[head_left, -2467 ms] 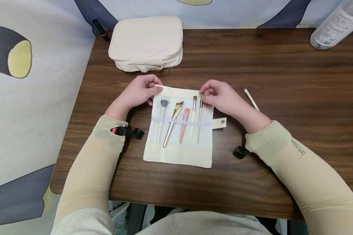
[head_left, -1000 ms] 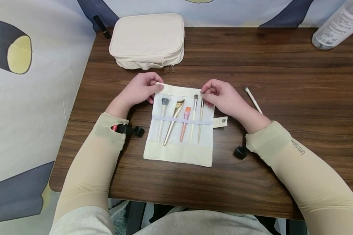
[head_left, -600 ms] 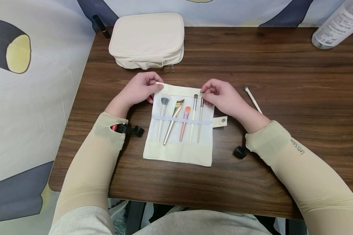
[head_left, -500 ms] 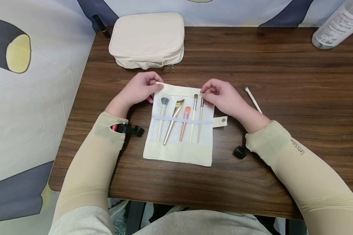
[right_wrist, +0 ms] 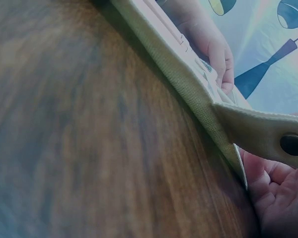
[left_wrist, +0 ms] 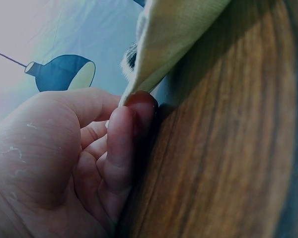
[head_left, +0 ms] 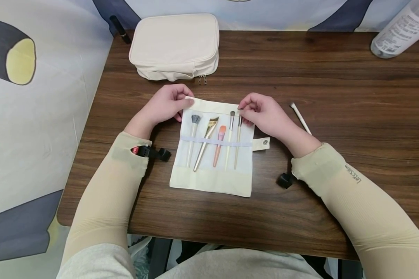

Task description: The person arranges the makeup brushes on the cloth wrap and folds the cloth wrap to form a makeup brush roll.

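Note:
A cream fabric brush roll (head_left: 209, 182) lies unrolled in the head view, its snap strap (head_left: 260, 144) sticking out to the right. A lilac elastic band holds several makeup brushes across it, among them a gold-handled one (head_left: 204, 146) and a pink one (head_left: 219, 145). My left hand (head_left: 165, 104) pinches the far left corner of the roll between thumb and fingers; in the left wrist view the cloth (left_wrist: 164, 44) rises off the table there. At the far right corner my right hand (head_left: 263, 113) pinches the edge, next to the tip of a slim brush (head_left: 238, 143).
Behind the roll sits a cream zippered case (head_left: 174, 42), with a black tube (head_left: 120, 29) to its left. A loose white brush (head_left: 300, 118) lies just beyond my right forearm. One clear labelled bottle (head_left: 399, 31) stands at the back right of the wooden table (head_left: 335, 69).

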Demonstrator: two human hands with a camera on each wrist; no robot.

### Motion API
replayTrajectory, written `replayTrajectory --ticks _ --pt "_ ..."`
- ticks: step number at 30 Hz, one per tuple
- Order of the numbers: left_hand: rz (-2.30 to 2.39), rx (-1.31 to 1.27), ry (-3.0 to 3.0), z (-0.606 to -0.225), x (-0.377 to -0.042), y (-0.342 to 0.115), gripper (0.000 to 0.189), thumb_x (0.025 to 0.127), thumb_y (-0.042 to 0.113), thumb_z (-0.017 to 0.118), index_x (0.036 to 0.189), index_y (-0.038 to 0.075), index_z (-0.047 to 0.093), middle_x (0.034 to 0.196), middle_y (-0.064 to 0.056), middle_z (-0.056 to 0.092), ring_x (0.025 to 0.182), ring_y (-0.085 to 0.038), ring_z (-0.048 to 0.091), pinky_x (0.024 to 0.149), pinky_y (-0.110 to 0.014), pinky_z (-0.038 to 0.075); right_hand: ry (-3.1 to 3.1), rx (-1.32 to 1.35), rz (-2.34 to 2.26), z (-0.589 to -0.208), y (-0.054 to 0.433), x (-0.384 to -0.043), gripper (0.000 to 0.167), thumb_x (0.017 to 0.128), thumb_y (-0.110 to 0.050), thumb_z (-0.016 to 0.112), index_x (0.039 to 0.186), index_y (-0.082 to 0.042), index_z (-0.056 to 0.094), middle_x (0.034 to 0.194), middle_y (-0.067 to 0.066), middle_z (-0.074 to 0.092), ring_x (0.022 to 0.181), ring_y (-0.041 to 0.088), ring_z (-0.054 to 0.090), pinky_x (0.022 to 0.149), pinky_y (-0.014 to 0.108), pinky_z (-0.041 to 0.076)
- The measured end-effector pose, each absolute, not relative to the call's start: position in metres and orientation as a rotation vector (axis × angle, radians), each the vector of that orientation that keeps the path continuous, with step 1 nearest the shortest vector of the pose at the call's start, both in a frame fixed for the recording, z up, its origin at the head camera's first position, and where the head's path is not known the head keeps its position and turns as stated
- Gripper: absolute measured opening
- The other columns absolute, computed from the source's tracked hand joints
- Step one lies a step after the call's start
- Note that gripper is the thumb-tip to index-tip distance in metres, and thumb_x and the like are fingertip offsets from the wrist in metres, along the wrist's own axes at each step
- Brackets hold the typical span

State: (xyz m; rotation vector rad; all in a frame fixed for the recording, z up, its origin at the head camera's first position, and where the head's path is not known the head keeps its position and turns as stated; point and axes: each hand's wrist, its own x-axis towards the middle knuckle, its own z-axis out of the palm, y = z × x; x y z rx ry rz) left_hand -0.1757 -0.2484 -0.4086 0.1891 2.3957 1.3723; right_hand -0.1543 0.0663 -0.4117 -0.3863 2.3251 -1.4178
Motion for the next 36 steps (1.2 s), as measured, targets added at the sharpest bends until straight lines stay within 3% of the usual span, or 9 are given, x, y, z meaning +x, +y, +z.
replayTrajectory --ticks 36 --pt "1.374 0.2 2.397 -0.4094 -0.1769 -0.2498 0.015 0.102 0.016 0.063 0.108 0.002 0.065 0.076 -0.003 0.068 0.054 -0.014 0.062 0.048 -0.03 0.058 2.33 -0.406 -1.425 -0.4128 0.0665 -0.1549 0.012 0.102 -0.011 0.061 0.113 -0.007 0.065 0.086 0.011 0.067 0.074 0.023 0.062 0.066 0.026 0.054"
